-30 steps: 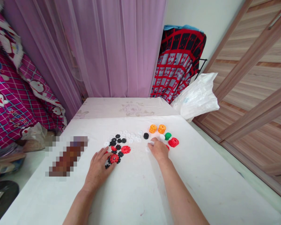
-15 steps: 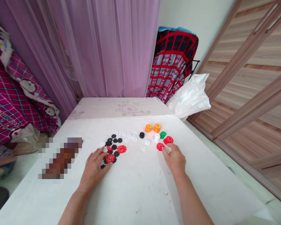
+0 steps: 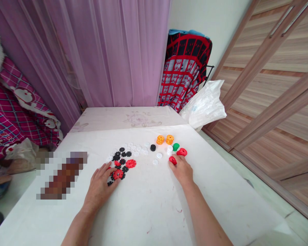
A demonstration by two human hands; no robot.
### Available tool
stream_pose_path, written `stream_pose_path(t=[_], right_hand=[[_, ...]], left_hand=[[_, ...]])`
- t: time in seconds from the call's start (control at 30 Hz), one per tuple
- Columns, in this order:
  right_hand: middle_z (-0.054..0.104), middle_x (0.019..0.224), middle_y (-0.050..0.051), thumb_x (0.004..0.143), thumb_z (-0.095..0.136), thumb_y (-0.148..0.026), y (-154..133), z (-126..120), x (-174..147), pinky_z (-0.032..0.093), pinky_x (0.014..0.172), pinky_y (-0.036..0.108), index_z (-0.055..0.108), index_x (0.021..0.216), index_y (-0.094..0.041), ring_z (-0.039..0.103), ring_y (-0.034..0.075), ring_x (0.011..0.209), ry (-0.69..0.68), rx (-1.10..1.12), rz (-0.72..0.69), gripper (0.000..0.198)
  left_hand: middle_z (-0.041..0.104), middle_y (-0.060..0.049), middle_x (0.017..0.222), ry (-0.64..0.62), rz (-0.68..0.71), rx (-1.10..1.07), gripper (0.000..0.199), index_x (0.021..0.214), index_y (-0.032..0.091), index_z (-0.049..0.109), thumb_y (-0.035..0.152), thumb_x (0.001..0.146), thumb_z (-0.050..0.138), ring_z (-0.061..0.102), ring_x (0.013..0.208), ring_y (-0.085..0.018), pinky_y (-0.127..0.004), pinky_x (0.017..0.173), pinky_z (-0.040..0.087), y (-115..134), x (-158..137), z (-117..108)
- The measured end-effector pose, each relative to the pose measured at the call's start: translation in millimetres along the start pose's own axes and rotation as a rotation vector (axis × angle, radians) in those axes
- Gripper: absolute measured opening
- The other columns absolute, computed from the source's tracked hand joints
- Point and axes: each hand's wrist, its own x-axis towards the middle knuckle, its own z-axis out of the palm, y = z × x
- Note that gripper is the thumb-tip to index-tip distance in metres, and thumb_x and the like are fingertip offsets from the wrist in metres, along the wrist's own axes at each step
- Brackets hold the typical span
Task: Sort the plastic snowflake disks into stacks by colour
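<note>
On the white tabletop lie flower-shaped plastic discs in several colours. My right hand (image 3: 182, 169) pinches a red snowflake disc (image 3: 172, 160) between thumb and fingers, and the disc looks slightly tilted. Just beyond those fingers sits a stack of red discs (image 3: 182, 152). My left hand (image 3: 100, 182) rests at the left pile with its fingers apart, thumb and index finger beside a red disc (image 3: 118, 174) that lies on black ones. Another red disc (image 3: 130, 163) and loose black discs (image 3: 122, 154) spread around it. The left fingertips partly cover the pile's near side.
Orange disc stacks (image 3: 160, 139), a green stack (image 3: 176, 147), a white stack (image 3: 169, 149) and a black stack (image 3: 153, 147) stand toward the back. Loose white discs (image 3: 137, 149) lie left of them. A pixelated item (image 3: 64, 176) is at the left; a white bag (image 3: 204, 106) stands beyond the right edge.
My right thumb and fingers have closed on the near red disc and tipped it a little. My left hand stays at the pile. The whole view has shifted slightly.
</note>
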Motion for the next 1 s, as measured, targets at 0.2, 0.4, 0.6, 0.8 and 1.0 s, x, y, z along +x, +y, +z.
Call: stream_pose_path(t=[0.2,0.4,0.6,0.8,1.0], right_hand=[[0.055,0.129,0.006,0.091,0.051,-0.041,1.2,0.0,-3.3,0.040,0.068,0.027,0.058,0.125,-0.026,0.062,0.018,0.093,0.050,0.024,-0.005,0.038],[0.062,0.113,0.003,0.092,0.050,-0.039,-28.6,0.1,-17.1,0.040,0.070,0.025,0.067,0.106,-0.027,0.062,0.015,0.091,0.086,0.073,-0.133,0.025],[0.065,0.106,0.004,0.089,0.053,-0.043,-60.6,10.3,-23.5,0.040,0.065,0.026,0.066,0.106,-0.023,0.063,0.018,0.087,-0.024,-0.006,-0.142,0.029],[0.067,0.104,0.005,0.088,0.053,-0.034,-62.4,14.1,-18.1,0.040,0.068,0.025,0.066,0.103,-0.021,0.063,0.017,0.091,-0.047,0.035,-0.107,0.023],[0.068,0.102,0.003,0.086,0.057,-0.034,-56.4,18.7,-14.3,0.039,0.069,0.024,0.066,0.103,-0.022,0.062,0.016,0.093,-0.048,0.113,-0.099,0.023]], left_hand=[[0.056,-0.011,0.139,0.004,-0.006,0.005,0.038,0.109,0.025,0.068,0.048,0.083,0.054,0.050,0.130,-0.033,-0.057,0.109,0.036,1.2,0.3,-0.5],[0.056,-0.010,0.140,-0.002,-0.019,0.001,0.036,0.107,0.025,0.068,0.048,0.083,0.055,0.048,0.132,-0.032,-0.056,0.110,0.035,3.1,0.9,-0.8],[0.055,-0.010,0.141,-0.001,-0.016,-0.008,0.036,0.109,0.025,0.068,0.047,0.083,0.055,0.048,0.133,-0.032,-0.057,0.111,0.035,2.8,0.4,0.3],[0.055,-0.011,0.141,0.000,-0.008,-0.006,0.037,0.110,0.025,0.067,0.047,0.083,0.054,0.048,0.133,-0.033,-0.057,0.110,0.035,3.8,-0.1,-1.0],[0.056,-0.010,0.140,0.003,-0.011,-0.011,0.037,0.110,0.025,0.067,0.047,0.083,0.056,0.048,0.133,-0.033,-0.057,0.111,0.035,2.3,-0.1,0.5]])
